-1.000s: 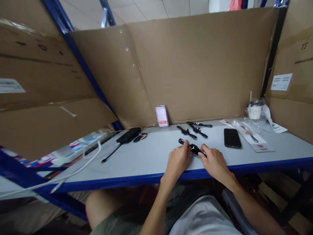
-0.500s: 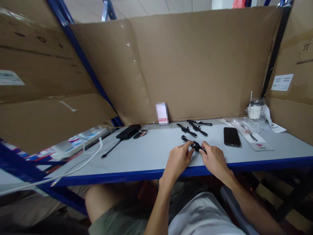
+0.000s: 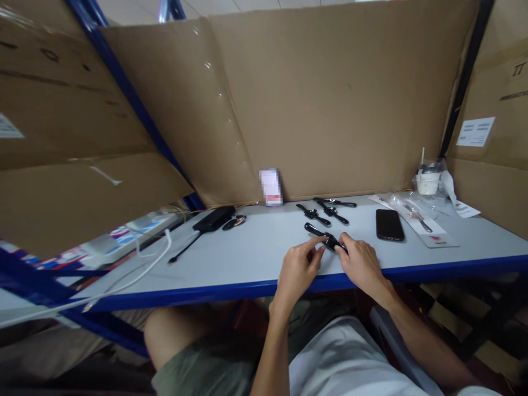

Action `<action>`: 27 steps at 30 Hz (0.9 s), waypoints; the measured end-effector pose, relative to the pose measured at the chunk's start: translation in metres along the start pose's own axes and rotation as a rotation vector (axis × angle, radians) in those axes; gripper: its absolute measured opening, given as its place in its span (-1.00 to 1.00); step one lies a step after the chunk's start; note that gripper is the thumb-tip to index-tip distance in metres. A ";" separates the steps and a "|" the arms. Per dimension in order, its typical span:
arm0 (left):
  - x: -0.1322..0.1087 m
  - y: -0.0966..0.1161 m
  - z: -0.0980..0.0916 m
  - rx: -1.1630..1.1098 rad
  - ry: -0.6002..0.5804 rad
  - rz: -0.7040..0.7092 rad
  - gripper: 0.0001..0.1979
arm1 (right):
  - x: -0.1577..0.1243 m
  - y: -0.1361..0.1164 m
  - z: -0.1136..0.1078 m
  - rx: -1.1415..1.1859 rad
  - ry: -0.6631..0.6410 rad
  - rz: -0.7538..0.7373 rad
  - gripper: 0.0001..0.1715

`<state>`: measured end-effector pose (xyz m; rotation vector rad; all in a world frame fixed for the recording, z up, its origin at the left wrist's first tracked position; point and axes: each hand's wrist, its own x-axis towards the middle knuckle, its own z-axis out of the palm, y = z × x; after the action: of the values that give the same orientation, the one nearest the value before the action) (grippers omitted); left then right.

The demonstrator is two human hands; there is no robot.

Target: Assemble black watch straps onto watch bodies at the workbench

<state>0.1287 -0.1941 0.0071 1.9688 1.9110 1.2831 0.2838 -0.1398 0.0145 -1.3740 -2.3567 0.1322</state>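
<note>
glossy black tool (image 3: 330,242), blocky in the middle; right hand (image 3: 363,267) clamps one end, left hand (image 3: 297,269) touches it, grip unclear.

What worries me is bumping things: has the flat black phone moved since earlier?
No: measured against the table's blue front edge, the black phone shows no shift.

Gripping the right-hand handle of a glossy black two-handled tool (image 3: 330,241) in the bare right hand (image 3: 363,265), with the index finger of the bare left hand (image 3: 297,269) at its middle. Facing three similar glossy black tools (image 3: 312,214) on a grey, blue-edged tabletop (image 3: 243,253), beside a flat black rectangular smartphone (image 3: 390,225) and before a tall brown cardboard panel (image 3: 330,104).
</note>
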 end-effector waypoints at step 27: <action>0.001 0.003 0.001 0.187 -0.019 -0.062 -0.66 | 0.000 -0.002 -0.005 0.004 -0.038 0.033 -0.80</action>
<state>0.1318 -0.1935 0.0090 1.9781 2.1353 1.1027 0.2838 -0.1415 0.0194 -1.4214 -2.3635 0.1739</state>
